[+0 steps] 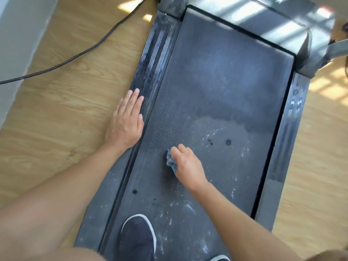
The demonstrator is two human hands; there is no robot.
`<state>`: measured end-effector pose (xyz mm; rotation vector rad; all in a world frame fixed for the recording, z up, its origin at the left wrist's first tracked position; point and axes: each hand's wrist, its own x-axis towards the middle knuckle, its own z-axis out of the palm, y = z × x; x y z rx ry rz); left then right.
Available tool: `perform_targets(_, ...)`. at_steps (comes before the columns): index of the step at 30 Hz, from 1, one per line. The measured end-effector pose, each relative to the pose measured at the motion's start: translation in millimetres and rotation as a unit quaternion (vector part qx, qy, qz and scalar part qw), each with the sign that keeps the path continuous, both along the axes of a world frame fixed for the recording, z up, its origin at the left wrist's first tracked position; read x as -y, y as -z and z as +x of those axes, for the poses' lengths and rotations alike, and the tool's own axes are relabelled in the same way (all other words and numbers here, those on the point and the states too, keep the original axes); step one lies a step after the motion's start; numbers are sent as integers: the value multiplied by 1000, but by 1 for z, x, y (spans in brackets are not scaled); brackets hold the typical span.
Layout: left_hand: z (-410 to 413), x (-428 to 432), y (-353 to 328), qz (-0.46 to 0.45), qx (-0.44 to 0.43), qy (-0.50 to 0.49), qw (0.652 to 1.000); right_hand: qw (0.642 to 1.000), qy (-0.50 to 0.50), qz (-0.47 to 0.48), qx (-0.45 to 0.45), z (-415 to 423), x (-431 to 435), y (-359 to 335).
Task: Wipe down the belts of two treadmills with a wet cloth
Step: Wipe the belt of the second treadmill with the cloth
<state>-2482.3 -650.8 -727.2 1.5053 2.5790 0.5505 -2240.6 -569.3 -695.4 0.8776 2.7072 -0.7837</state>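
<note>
Wiping of the belt [216,87] is judged to be under way: a blue cloth [170,160] is gripped in the curled fingers of the right hand [186,163] and pressed on the belt about midway along, left of its centre. The left hand [126,121] is laid flat, fingers straight and empty, along the side rail [156,59] just left of the belt. Firm strokes toward the pale streaks [214,132] right of the cloth are probably called for next.
</note>
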Motion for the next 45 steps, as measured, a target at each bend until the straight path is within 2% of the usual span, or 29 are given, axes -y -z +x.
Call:
perform_targets(5, -1, 1, 4, 1, -11, 3, 1000, 989, 129, 40, -55, -80, -140, -4)
perform_targets(8, 2, 2, 9, 15, -61, 95, 993, 983, 171, 66, -17, -110, -198, 2)
perform_targets(11, 3, 2, 12, 6, -99, 185, 978, 985, 154, 55, -52, -72, -144, 13)
perform_targets(14, 0, 1, 10, -1, -85, 176, 981, 993, 109, 12, -47, 14, -30, 9)
perform_targets(16, -3, 0, 8, 0, -69, 165, 984, 995, 94, -9, -27, 43, 5, 5)
perform_targets(18, -3, -1, 8, 7, -61, 165, 984, 992, 119, 3, -41, 33, -20, 9)
perform_targets(22, -5, -2, 12, 16, -64, 162, 985, 972, 213, 36, -92, -43, -146, 5)
perform_targets(25, -5, -1, 16, 16, -53, 164, 985, 960, 259, -9, -103, -84, -213, -3)
perform_targets(27, -4, 1, 15, 17, -47, 162, 985, 965, 251, 20, -68, -76, -193, 3)
perform_targets(30, -2, 2, 14, 22, -47, 162, 985, 978, 198, 35, -61, -13, -77, 21)
perform_targets(33, -2, -2, 10, 20, -41, 161, 986, 990, 136, -2, -26, 37, 14, 10)
perform_targets(35, -1, -4, 8, 21, -36, 163, 986, 990, 136, -12, -27, 31, -5, 8)
perform_targets(39, -3, -5, 12, 25, -36, 163, 986, 965, 253, -8, -66, -55, -144, 8)
perform_targets(41, -4, -5, 15, 22, -37, 164, 985, 963, 265, -20, -51, -95, -203, 9)
perform_targets(43, -5, -1, 16, 16, -42, 164, 985, 966, 252, -27, -43, -108, -215, 12)
perform_targets(45, -2, -1, 14, 12, -43, 156, 987, 973, 225, 15, -46, -85, -175, 13)
